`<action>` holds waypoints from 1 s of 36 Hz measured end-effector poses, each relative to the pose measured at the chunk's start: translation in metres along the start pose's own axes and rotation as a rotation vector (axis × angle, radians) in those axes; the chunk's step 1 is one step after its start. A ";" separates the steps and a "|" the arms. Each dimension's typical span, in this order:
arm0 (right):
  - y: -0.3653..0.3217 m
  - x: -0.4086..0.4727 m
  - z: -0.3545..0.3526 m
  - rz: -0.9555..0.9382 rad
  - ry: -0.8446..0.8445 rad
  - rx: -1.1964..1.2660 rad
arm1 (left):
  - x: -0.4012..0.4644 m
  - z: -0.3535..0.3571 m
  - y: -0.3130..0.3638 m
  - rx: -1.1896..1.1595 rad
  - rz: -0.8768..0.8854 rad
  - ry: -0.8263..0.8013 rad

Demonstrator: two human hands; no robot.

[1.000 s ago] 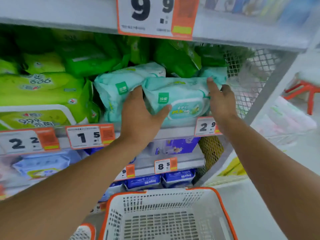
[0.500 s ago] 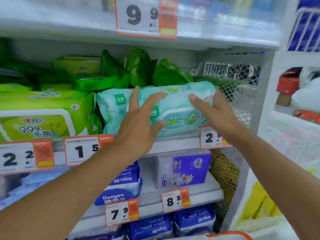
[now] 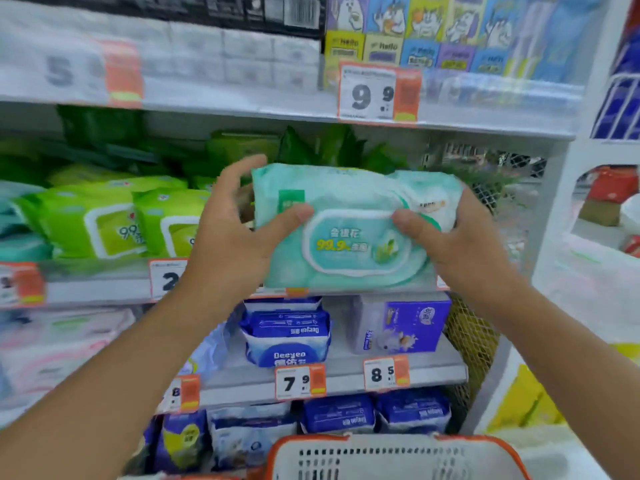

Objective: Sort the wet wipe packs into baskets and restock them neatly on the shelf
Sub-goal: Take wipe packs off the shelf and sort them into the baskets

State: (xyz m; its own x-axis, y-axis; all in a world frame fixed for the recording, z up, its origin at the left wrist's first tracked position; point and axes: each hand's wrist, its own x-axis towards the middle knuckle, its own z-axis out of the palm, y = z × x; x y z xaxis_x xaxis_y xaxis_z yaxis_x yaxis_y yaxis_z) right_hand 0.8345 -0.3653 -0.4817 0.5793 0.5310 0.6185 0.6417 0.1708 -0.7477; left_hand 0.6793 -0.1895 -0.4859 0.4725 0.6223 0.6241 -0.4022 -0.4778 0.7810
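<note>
A mint-green wet wipe pack (image 3: 349, 206) with a white-edged flip lid is held in front of the middle shelf, clear of it. My left hand (image 3: 235, 237) grips its left end, thumb on the front and fingers behind. My right hand (image 3: 457, 244) grips its right end the same way. Lime-green wipe packs (image 3: 114, 220) stand in a row on the same shelf to the left. A white basket with an orange rim (image 3: 391, 455) sits below my arms at the bottom edge.
Dark green packs (image 3: 325, 147) lie at the back of the middle shelf. Blue wipe packs (image 3: 287, 334) and a purple box (image 3: 405, 323) fill the lower shelves. A wire mesh side panel (image 3: 485, 188) closes the shelf on the right. Price tags line the shelf edges.
Both hands have lifted the mint-green pack off the shelf and drawn it toward me. My view has tilted up and the basket has dropped back into sight at the bottom.
</note>
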 end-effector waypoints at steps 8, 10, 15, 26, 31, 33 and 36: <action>0.048 -0.091 0.031 0.425 -0.160 0.052 | -0.085 -0.013 -0.054 0.066 -0.419 -0.055; 0.061 -0.098 0.030 0.517 -0.155 0.021 | -0.097 -0.014 -0.066 0.056 -0.498 -0.091; 0.082 -0.123 0.032 0.733 -0.130 0.192 | -0.120 -0.014 -0.092 0.044 -0.714 -0.122; 0.215 -0.263 0.027 1.387 -0.201 0.015 | -0.275 0.000 -0.209 0.157 -1.216 -0.333; 0.201 -0.240 0.032 1.052 -0.133 -0.561 | -0.224 -0.018 -0.192 0.369 -0.867 -0.355; 0.165 -0.196 0.048 0.848 -0.127 -0.421 | -0.177 -0.029 -0.168 0.395 -0.674 -0.288; 0.093 -0.117 0.066 0.393 -0.069 -0.239 | -0.094 -0.044 -0.119 0.439 -0.365 -0.128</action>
State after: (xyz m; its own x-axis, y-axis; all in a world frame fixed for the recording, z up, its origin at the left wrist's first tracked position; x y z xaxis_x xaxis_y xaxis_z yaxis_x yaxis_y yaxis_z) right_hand 0.7932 -0.3569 -0.6398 0.7721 0.5728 0.2754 0.4828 -0.2467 -0.8403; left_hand 0.6482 -0.1638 -0.6381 0.6218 0.7279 0.2891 0.1541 -0.4756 0.8660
